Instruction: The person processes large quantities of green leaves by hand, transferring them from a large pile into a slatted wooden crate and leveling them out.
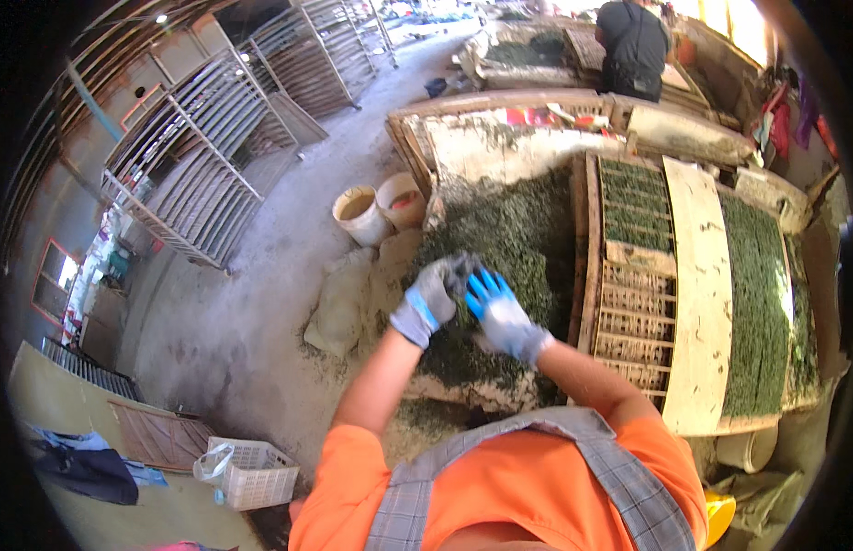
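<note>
Indoors, green flakes (518, 225) cover a worktop (477, 151); a nearby bucket (404, 214) holds something red. The right hand's (500, 312) fingers are apart; the left hand's (434, 292), I cannot tell.

An orange shirt (514, 482) fills the lower centre of the frame, plain, with short sleeves that leave the forearms bare. Over it goes a grey checked bib (573, 422), crossed by thin darker and paler lines, its wide straps (642, 491) in the same cloth. Mid-frame, the left hand (433, 292) wears a grey glove with a bright blue patch near the wrist and darker fingertips; the right hand (498, 314) has a glove with blue fingers, a whitish middle and a grey-blue cuff (534, 343).
</note>
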Demonstrator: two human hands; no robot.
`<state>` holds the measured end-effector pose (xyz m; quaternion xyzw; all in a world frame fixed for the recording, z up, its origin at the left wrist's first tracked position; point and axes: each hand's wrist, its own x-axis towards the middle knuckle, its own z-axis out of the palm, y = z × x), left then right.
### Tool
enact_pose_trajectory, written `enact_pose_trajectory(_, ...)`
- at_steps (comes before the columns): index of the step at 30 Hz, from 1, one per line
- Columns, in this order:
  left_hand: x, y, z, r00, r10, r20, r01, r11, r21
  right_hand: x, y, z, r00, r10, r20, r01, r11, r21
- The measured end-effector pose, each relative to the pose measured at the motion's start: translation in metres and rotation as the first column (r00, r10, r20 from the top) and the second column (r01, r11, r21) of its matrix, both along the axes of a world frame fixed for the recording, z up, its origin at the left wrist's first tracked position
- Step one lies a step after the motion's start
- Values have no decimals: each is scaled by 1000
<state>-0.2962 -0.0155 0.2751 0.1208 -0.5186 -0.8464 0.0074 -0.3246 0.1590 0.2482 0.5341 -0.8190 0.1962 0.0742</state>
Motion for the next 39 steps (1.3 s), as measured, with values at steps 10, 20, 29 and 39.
enact_pose_trajectory(10, -22, -68, 271, 967, -70, -245, -43, 903, -428, -32, -32, -14, 991, -129, -36, 125, 987, -106)
enact_pose_trajectory(20, -29, -81, 337, 785, -155, -599, -134, 902, -410, -84, 13, -94, 732, -414, 541, -318, 494, 809)
enact_pose_trajectory(29, -17, -26, 221, 954, -181, -237, 155, 980, -123, -114, -93, 36, 589, 475, 654, 284, 636, -718)
enact_pose_trajectory(39, 59, -106, 208, 880, 263, -396, -317, 945, -77, -87, -17, -120, 629, -255, 734, 56, 957, 285)
